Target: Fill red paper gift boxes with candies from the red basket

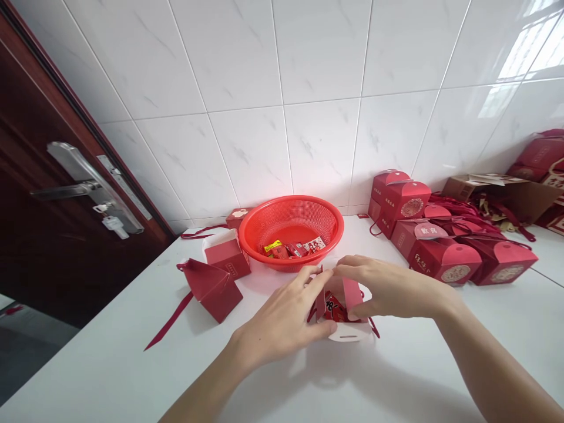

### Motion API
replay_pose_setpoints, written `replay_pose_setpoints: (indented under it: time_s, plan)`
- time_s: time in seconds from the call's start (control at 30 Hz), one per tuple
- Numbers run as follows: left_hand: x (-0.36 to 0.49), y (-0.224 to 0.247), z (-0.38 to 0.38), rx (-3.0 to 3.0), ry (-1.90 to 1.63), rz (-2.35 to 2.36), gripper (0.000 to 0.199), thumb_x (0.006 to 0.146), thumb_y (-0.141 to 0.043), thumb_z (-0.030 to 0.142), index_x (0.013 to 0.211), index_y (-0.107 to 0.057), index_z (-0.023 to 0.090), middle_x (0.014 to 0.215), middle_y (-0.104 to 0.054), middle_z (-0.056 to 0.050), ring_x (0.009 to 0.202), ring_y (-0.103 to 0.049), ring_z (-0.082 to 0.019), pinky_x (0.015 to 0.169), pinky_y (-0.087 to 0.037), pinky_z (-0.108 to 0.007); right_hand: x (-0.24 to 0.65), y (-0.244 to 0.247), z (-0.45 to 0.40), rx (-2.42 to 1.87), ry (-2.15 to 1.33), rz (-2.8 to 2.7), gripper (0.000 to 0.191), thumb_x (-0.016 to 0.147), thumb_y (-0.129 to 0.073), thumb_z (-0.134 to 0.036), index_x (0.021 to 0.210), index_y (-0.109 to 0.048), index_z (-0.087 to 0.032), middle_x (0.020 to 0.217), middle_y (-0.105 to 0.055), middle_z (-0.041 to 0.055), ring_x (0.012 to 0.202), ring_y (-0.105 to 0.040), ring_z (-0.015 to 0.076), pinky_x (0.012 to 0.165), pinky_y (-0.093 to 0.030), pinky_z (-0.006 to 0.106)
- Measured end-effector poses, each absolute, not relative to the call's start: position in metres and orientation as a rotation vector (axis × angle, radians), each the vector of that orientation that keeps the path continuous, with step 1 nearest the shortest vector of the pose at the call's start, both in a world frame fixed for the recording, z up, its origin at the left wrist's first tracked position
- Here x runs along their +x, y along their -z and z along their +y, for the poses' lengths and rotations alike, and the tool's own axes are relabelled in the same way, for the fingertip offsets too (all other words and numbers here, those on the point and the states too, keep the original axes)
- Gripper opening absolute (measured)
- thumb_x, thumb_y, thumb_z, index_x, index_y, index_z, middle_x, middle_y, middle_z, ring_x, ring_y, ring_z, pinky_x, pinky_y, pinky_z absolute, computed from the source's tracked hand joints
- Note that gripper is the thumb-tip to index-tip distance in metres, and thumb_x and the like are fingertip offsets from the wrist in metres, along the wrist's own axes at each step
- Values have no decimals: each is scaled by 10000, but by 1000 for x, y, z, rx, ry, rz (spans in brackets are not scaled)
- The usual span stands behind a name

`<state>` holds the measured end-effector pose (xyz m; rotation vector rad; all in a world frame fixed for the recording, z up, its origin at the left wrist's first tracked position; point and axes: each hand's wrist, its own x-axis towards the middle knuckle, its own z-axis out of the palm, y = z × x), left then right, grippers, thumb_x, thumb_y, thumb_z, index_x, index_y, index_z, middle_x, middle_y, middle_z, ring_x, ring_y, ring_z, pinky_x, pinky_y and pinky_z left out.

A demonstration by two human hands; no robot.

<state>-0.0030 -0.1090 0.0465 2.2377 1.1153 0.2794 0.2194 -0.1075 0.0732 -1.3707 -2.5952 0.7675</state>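
Note:
An opened red gift box (352,296) stands on the white table between my hands, with a red packet (335,308) inside and a pale flap folded out toward me. My left hand (293,314) holds the box's left side, thumb near the front flap. On the right side, my right hand (383,288) grips the box, its thumb on the right inner flap and its fingers at the back edge. Behind the box is a red plastic basket (293,217) holding several small wrapped packets (296,249).
Two unclosed red boxes (215,288) (227,255) with ribbons lie at left. Stacked closed red boxes (405,200) stand at right, near a brown cardboard box (520,197). A tiled wall (321,147) rises behind the table (145,382); a door (53,194) is at far left.

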Motion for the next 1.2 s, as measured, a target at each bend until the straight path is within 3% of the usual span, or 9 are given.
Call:
replay_pose_setpoints:
  time_s: [0.43,0.77,1.0,1.1,1.2]
  plan:
    - [-1,-43,-110,2370,-346,968,410,915,-624,375,1323,-620,335,1392,-546,-50,1216,-577,-279,968,-515,-385,219,-73,-107,-1472,-739,-2586,188,799,-681,-256,983,-646,-230,1019,-618,42,894,-615,219,680,-458,300]
    - [-6,-45,-107,2342,-297,1047,419,940,-578,506,1327,-592,347,1442,-492,-61,1168,-600,-303,980,-495,-431,229,-68,-104,-1360,-819,-2555,256,810,-666,-279,1064,-661,-248,1059,-635,44,935,-625,221,751,-477,315]
    - [-10,-49,-100,2337,-296,1100,557,855,-578,709,1134,-617,229,1332,-547,-100,1064,-617,-307,858,-505,-391,234,-71,-104,-1333,-815,-2570,355,804,-660,-298,1158,-654,-276,1040,-652,30,998,-625,242,769,-480,314]
    - [-8,-48,-98,2337,-300,1117,485,881,-559,683,1012,-603,218,1213,-592,-74,985,-631,-274,836,-505,-383,236,-71,-105,-1373,-798,-2565,339,824,-658,-336,1156,-658,-266,1073,-657,42,998,-632,253,769,-489,328]
    - [-5,-44,-99,2321,-341,1074,398,920,-574,585,1121,-599,242,1243,-604,-65,1065,-627,-275,888,-507,-391,237,-68,-103,-1368,-793,-2569,380,852,-632,-332,1227,-639,-270,1161,-646,57,1031,-633,254,806,-495,343]
